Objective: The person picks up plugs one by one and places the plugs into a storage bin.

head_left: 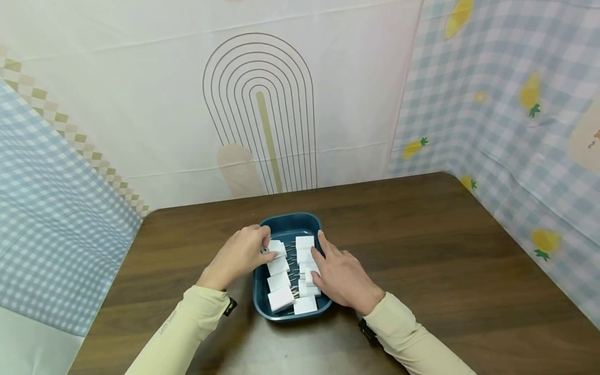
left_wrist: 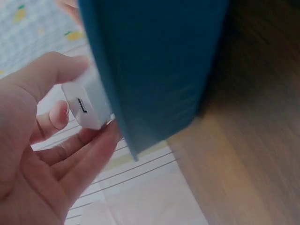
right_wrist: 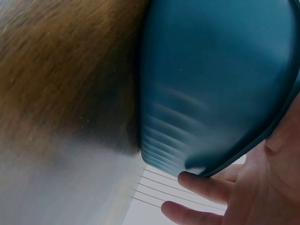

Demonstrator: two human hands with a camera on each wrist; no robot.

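Note:
A dark blue tray [head_left: 289, 223] holds several white power adapters with metal prongs, set in two rough columns with prongs facing inward. At the tray's upper left, my left hand [head_left: 241, 255] pinches a white power adapter [head_left: 276, 249] between thumb and fingers. The left wrist view shows the slot-shaped port on that adapter [left_wrist: 89, 101]. My right hand [head_left: 344, 273] rests over the tray's right rim, its fingers spread and fairly straight. Some right fingertips reach in by the right-hand adapters [head_left: 305, 243]; others lie outside the wall [right_wrist: 211, 84]. The wall hides the adapters in the right wrist view.
The tray stands on a brown wooden table [head_left: 422, 234]. A white patterned cloth [head_left: 356, 104] hangs behind the far edge, with blue checked cloth [head_left: 506, 125] at the right and more at the left.

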